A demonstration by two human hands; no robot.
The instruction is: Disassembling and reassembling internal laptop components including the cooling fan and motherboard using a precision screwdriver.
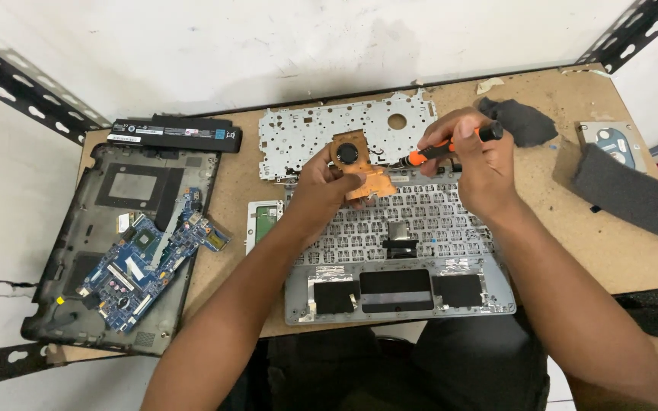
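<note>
One brown board table (573,99) against white wall | left hand (321,186) closed on copper fan assembly (356,164), lifting it over upturned keyboard tray (401,262) | right hand (477,164) gripping orange-black screwdriver (451,146), tip touching fan assembly.

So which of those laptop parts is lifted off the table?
The copper-coloured cooling fan, held up in the left hand; the other parts lie flat on the table.

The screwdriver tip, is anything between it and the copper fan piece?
Nothing visible. The right hand holds the orange screwdriver with its tip right at the copper fan assembly, which the left hand holds above the keyboard frame.
</note>
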